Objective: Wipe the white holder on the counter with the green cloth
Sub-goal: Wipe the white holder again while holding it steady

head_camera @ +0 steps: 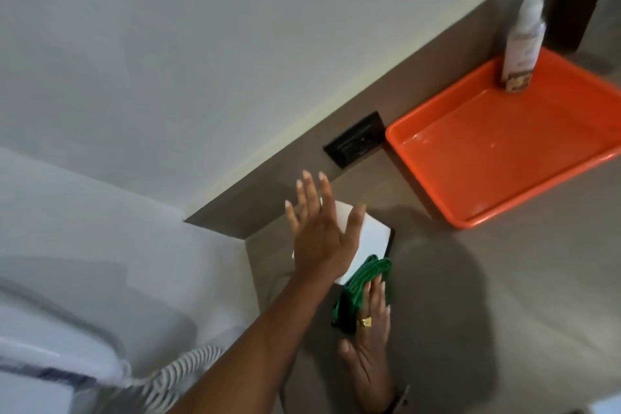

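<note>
On the counter, white holder, boxy, dark-edged, left hand spread above, right hand flat on folded green cloth

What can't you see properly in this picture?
Head view only:
- square white holder: mostly covered by the open left hand.
- folded green cloth: partly under the right hand.
- tall white spray bottle in the orange plastic tray: label blurred, unreadable.
- white corded appliance: blurred, cut off by the left edge.

I see green cloth soft, folded fabric | white holder smooth, matt | orange tray glossy plastic | table matt grey-brown | spray bottle smooth plastic
</note>
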The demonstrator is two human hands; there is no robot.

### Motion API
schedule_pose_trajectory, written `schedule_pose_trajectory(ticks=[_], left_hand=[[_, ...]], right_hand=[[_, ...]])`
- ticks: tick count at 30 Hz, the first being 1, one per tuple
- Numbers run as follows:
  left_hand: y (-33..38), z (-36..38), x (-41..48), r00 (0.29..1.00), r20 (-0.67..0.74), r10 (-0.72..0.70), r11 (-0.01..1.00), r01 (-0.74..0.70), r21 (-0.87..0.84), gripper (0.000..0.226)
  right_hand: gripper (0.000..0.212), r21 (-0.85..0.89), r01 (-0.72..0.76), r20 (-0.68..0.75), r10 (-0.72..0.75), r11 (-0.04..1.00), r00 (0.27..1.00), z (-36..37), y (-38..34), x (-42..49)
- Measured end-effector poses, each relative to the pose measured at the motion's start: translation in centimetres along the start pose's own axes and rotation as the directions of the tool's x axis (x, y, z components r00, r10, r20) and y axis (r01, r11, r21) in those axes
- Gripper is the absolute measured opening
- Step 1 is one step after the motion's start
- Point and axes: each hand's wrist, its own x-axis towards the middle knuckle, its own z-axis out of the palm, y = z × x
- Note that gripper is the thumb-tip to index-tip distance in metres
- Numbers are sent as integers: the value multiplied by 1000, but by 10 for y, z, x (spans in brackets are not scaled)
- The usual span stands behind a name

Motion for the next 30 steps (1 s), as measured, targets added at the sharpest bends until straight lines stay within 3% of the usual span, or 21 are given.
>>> schedule_pose_trajectory(ticks=[2, 8, 13, 19, 22, 25, 30], left_hand=[[-1, 0, 1, 1000, -5, -9, 1000, 9, 25, 95], [-1, 2, 3, 1000, 4, -2, 998, 2, 58, 98], [2, -1, 1, 1000, 19, -10, 999, 9, 42, 101], [5, -2, 3, 1000, 13, -18, 997, 17, 73, 104], [4, -3, 2, 1000, 18, -7, 998, 6, 55, 103], [5, -5, 2, 1000, 23, -2, 998, 1, 56, 104], [5, -3, 2, 1000, -8, -5, 999, 5, 39, 106]], right_hand=[[96, -46, 97, 32, -95, 994, 995, -1, 11, 5], [107, 6, 136, -110, -134, 991, 985, -21, -1, 77], [98, -21, 122, 13, -121, 992, 993, 8, 19, 4], [109, -88, 161, -21, -163, 983, 986, -43, 9, 104], [111, -173, 228, -14, -234, 958, 972, -23, 18, 70], [121, -178, 184, 77, -173, 967, 982, -2, 33, 14], [139, -134, 115, 115, -100, 984, 988, -36, 20, 75]])
